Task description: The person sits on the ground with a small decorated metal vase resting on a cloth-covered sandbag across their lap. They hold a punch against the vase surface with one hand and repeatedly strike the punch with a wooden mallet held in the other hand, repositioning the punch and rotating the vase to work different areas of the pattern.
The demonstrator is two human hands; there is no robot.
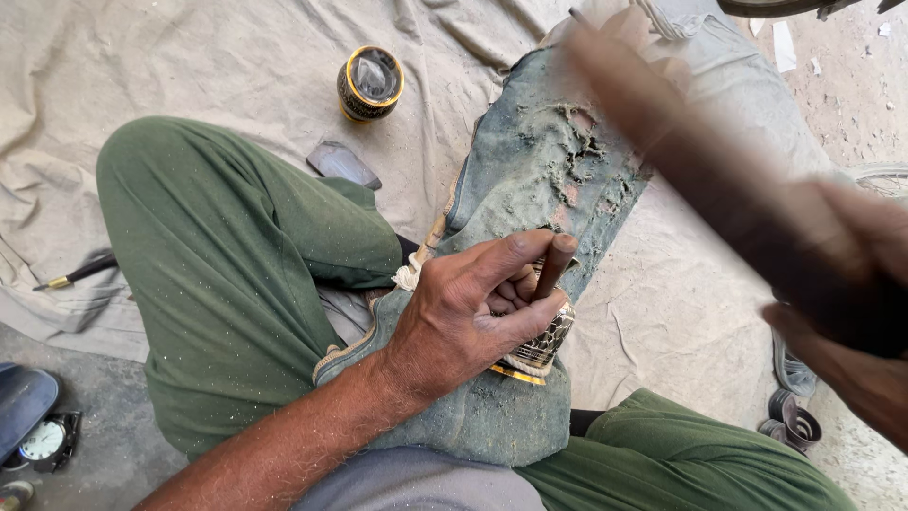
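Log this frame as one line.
left hand: pins punch on engraved cup | right hand: swinging blurred mallet | second cup: on cloth

We see a pale canvas sheet [218, 57] spread over the ground, creased into long folds. On it stands a small black jar with a gold rim [370, 83], upright, its mouth facing us. Just below the jar lies a flat grey shard [342, 163], close to the knee of the green trousers [227, 265]. At the sheet's left edge rests a thin dark tool with a brass tip [78, 274], lying nearly flat. Off the sheet, on bare concrete at lower left, we find a small clock with a white face [43, 441] beside a blue object [21, 402]. Dark coiled strips [793, 421] lie at lower right.
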